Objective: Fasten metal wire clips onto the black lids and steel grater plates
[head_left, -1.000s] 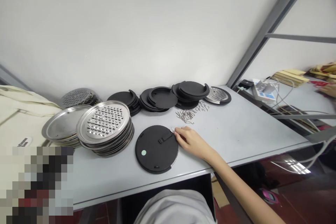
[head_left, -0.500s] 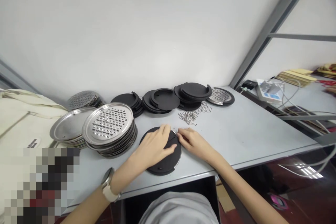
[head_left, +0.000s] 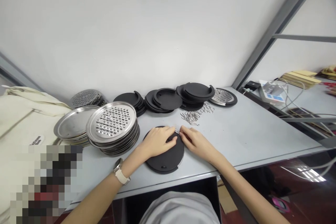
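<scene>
A round black disc (head_left: pixel 166 159) lies near the table's front edge, with a thin metal rim showing at its right side. My left hand (head_left: pixel 160 141) rests on its upper part, thumb and fingers closed near a small metal piece (head_left: pixel 176 132) at the upper right edge. From the right, my right hand (head_left: pixel 193 141) pinches at that same edge; what its fingertips hold is too small to make out. Behind the hands lie a pile of metal hooks (head_left: pixel 190 117) and several small rings (head_left: pixel 207 107).
Perforated metal discs (head_left: pixel 111 122) are stacked at the left, beside cream cloth bags (head_left: pixel 23 119). Black round holders (head_left: pixel 168 98) stand along the wall. One holder with a metal grater disc (head_left: pixel 223 97) sits at the back right, near a grey metal frame (head_left: pixel 262 49).
My left hand has shifted its fingers closer to the disc's upper right edge, and its thumb has drawn in. My right hand stays at that edge. The view has shifted slightly.
</scene>
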The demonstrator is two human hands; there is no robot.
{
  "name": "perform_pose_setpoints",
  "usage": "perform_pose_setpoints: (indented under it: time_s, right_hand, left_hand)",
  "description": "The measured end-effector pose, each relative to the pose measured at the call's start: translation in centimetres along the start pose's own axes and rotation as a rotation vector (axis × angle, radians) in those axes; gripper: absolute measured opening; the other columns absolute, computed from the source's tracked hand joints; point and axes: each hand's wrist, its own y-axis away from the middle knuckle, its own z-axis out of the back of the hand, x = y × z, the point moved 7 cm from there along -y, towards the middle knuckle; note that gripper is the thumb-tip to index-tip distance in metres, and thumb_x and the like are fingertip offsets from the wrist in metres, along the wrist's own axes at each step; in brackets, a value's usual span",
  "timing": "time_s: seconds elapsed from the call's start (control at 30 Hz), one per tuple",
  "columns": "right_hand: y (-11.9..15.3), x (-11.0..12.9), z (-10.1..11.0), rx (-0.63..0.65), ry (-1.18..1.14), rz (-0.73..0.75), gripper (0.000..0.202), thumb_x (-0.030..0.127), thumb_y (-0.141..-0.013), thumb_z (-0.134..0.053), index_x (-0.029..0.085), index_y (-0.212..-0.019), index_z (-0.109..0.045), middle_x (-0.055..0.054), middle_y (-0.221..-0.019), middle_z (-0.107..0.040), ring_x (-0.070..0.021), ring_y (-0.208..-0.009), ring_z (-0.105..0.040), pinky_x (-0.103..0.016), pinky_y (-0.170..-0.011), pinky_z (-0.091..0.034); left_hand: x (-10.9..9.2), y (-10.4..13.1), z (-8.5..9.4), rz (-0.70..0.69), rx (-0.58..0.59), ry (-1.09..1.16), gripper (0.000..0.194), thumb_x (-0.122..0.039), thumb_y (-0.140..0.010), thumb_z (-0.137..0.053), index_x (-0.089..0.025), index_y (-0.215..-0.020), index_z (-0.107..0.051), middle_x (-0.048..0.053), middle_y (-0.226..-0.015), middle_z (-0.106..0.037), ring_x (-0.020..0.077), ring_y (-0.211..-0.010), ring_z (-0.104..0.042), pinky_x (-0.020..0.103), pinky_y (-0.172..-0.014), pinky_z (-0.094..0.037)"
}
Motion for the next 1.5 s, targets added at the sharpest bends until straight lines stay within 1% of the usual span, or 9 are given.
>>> perform_pose_setpoints:
  time_s: [0.1,0.17,0.27,0.67,0.93,1.07,1.17,1.37,1.5]
  right_hand:
    - [-0.03,-0.07,-0.1,0.003,0.015,0.005,0.018,0.02,-0.096,-0.033,0.022,-0.081,-0.043,0.002,-0.064,-0.046,-0.0175,-0.062,-0.049,-0.027,-0.061,-0.037]
    - [-0.03,-0.12,-0.15,0.007,0.018,0.003,0.019,0.02,-0.096,-0.032,0.022,-0.081,-0.043,0.002,-0.064,-0.047,-0.0177,-0.062,-0.049,-0.027,-0.062,-0.038]
    - [-0.02,-0.13,-0.14,0.012,0.019,-0.001,0.02,0.02,-0.096,-0.032,0.023,-0.079,-0.041,0.002,-0.063,-0.046,-0.0176,-0.062,-0.049,-0.026,-0.061,-0.037]
    - [0.03,-0.2,-0.15,-0.005,0.035,-0.003,0.018,0.02,-0.094,-0.037,0.022,-0.077,-0.043,0.002,-0.061,-0.046,-0.0168,-0.059,-0.047,-0.026,-0.058,-0.036]
    - [0.04,-0.16,-0.05,-0.01,0.035,-0.005,0.019,0.021,-0.095,-0.036,0.023,-0.077,-0.042,0.002,-0.062,-0.045,-0.0166,-0.059,-0.048,-0.025,-0.058,-0.036]
    - [0.08,-0.16,-0.12,-0.009,0.037,0.011,0.017,0.023,-0.097,-0.035,0.022,-0.083,-0.044,0.001,-0.066,-0.05,-0.017,-0.062,-0.05,-0.026,-0.06,-0.037]
    - [0.05,-0.08,-0.17,-0.011,0.054,0.029,0.018,0.023,-0.098,-0.034,0.022,-0.084,-0.045,0.0,-0.068,-0.052,-0.0178,-0.063,-0.051,-0.027,-0.062,-0.037]
    - [-0.03,0.02,-0.31,-0.012,0.075,0.048,0.018,0.021,-0.098,-0.034,0.022,-0.085,-0.047,0.0,-0.068,-0.053,-0.018,-0.063,-0.051,-0.026,-0.061,-0.036]
    - [-0.01,-0.14,-0.43,-0.018,0.078,0.052,0.018,0.021,-0.097,-0.034,0.021,-0.084,-0.046,-0.001,-0.069,-0.054,-0.0178,-0.063,-0.051,-0.026,-0.061,-0.036]
  left_hand:
    - [0.02,0.09,0.05,0.016,-0.005,0.036,0.029,-0.035,-0.093,-0.043,-0.021,-0.118,-0.047,0.005,-0.098,-0.066,0.0223,-0.083,-0.065,0.03,-0.071,-0.046]
    - [-0.2,0.12,0.11,-0.017,-0.011,0.054,0.031,-0.033,-0.093,-0.042,-0.023,-0.123,-0.046,0.006,-0.107,-0.065,0.0226,-0.091,-0.064,0.031,-0.076,-0.047]
    - [-0.23,0.12,0.07,-0.037,-0.017,0.063,0.029,-0.032,-0.094,-0.041,-0.023,-0.12,-0.05,0.005,-0.109,-0.064,0.0227,-0.094,-0.064,0.032,-0.078,-0.048]
    - [0.02,0.03,-0.02,-0.038,-0.018,0.12,0.031,-0.029,-0.093,-0.044,-0.024,-0.123,-0.051,0.004,-0.115,-0.063,0.0214,-0.1,-0.063,0.031,-0.083,-0.048]
    - [-0.01,0.09,0.15,-0.052,-0.033,0.14,0.03,-0.029,-0.093,-0.044,-0.025,-0.122,-0.051,0.003,-0.113,-0.063,0.02,-0.095,-0.063,0.03,-0.081,-0.048]
    - [-0.06,0.14,0.19,-0.047,-0.029,0.119,0.03,-0.03,-0.093,-0.044,-0.026,-0.121,-0.05,0.003,-0.105,-0.059,0.018,-0.08,-0.063,0.028,-0.072,-0.049]
    - [-0.14,0.15,0.38,-0.053,-0.047,0.1,0.029,-0.031,-0.093,-0.045,-0.025,-0.12,-0.051,0.004,-0.106,-0.056,0.0173,-0.077,-0.062,0.029,-0.071,-0.049]
    - [-0.33,0.17,0.7,-0.094,-0.087,0.172,0.028,-0.027,-0.093,-0.045,-0.025,-0.12,-0.052,0.004,-0.118,-0.055,0.0179,-0.091,-0.062,0.029,-0.079,-0.049]
    - [-0.46,0.15,0.66,-0.132,-0.103,0.245,0.027,-0.021,-0.092,-0.046,-0.025,-0.117,-0.055,0.002,-0.118,-0.059,0.0175,-0.101,-0.06,0.027,-0.086,-0.048]
